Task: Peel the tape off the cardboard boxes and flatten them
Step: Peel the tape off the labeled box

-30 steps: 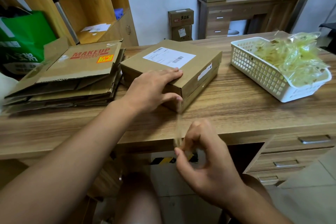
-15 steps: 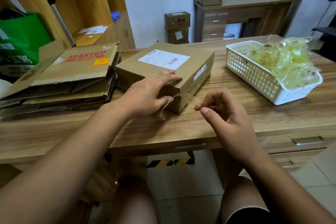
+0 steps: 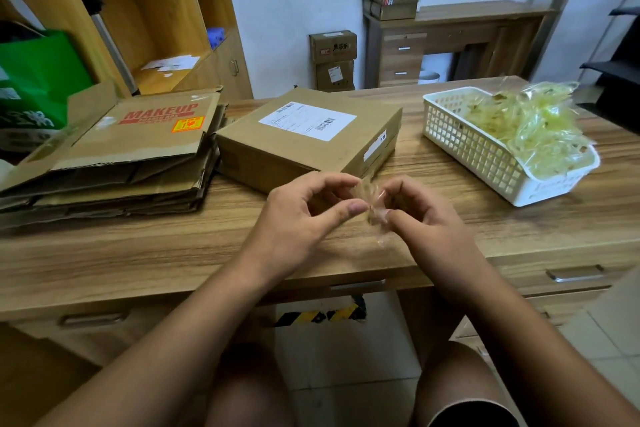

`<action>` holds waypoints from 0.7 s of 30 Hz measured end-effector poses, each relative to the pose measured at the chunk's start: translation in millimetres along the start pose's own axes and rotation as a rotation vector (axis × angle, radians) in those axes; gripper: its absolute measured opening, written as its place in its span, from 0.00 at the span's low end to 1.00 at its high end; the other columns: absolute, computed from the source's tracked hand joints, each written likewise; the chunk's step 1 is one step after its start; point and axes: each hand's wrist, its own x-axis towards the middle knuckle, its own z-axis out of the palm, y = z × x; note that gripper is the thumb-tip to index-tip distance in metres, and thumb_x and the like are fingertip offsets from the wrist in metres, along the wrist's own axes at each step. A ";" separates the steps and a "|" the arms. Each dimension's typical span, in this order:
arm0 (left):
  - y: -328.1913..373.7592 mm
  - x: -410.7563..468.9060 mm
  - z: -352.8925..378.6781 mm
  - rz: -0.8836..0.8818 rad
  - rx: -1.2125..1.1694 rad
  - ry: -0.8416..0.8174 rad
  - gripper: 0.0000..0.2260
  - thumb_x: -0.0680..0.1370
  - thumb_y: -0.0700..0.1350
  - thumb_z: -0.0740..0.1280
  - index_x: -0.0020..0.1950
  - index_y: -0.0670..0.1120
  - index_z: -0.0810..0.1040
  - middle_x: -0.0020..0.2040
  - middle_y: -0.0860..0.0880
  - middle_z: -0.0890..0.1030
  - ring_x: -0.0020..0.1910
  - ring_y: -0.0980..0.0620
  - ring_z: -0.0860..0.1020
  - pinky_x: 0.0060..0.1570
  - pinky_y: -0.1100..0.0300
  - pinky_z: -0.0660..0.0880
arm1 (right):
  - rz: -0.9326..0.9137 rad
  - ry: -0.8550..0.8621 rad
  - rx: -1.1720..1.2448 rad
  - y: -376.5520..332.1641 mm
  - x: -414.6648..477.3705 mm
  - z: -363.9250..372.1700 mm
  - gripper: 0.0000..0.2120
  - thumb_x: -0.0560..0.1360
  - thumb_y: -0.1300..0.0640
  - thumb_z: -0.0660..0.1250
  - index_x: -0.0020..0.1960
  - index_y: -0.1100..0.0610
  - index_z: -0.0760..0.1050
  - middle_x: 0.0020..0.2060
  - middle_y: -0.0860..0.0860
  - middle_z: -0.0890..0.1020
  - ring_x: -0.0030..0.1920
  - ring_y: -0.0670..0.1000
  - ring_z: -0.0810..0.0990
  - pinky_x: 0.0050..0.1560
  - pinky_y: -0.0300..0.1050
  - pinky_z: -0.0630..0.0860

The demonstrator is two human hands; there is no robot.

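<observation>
Clear tape [image 3: 371, 198], seemingly wadded though blurred, is pinched between thumb and fingers of both the left hand [image 3: 300, 222] and the right hand [image 3: 430, 229] above the desk [image 3: 166, 253] near its front edge. Just behind them sits a closed cardboard box [image 3: 298, 146]. Flattened boxes [image 3: 114, 163] lie stacked at the left edge, and a white basket [image 3: 481, 156] of tape scraps stands toward the right.

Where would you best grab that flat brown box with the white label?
Probably its right side wall, from the right: the cardboard box lies flat, that side is free, while the flattened stack crowds its left. The left hand and right hand pinch a tape scrap.
</observation>
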 end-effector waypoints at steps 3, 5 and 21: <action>0.3 -3.2 2.5 0.063 0.073 0.026 0.19 0.71 0.53 0.75 0.59 0.49 0.83 0.51 0.53 0.83 0.51 0.51 0.82 0.49 0.55 0.80 | 0.021 -0.029 0.027 1.1 -1.8 0.4 0.09 0.71 0.63 0.64 0.47 0.53 0.79 0.43 0.49 0.82 0.45 0.50 0.79 0.47 0.41 0.77; -0.5 -4.6 3.3 0.112 0.110 0.090 0.13 0.73 0.47 0.76 0.57 0.48 0.84 0.49 0.53 0.83 0.49 0.51 0.82 0.46 0.54 0.81 | 0.062 -0.047 0.090 4.3 -2.9 -0.2 0.13 0.71 0.63 0.64 0.53 0.55 0.81 0.49 0.53 0.84 0.52 0.53 0.82 0.52 0.45 0.80; -14.2 -6.5 3.5 -0.045 -0.063 0.271 0.02 0.80 0.41 0.68 0.50 0.47 0.80 0.44 0.52 0.82 0.45 0.52 0.82 0.45 0.55 0.81 | 0.251 0.031 0.602 13.5 -4.4 -2.2 0.17 0.78 0.74 0.56 0.56 0.66 0.82 0.57 0.64 0.84 0.60 0.63 0.83 0.60 0.55 0.81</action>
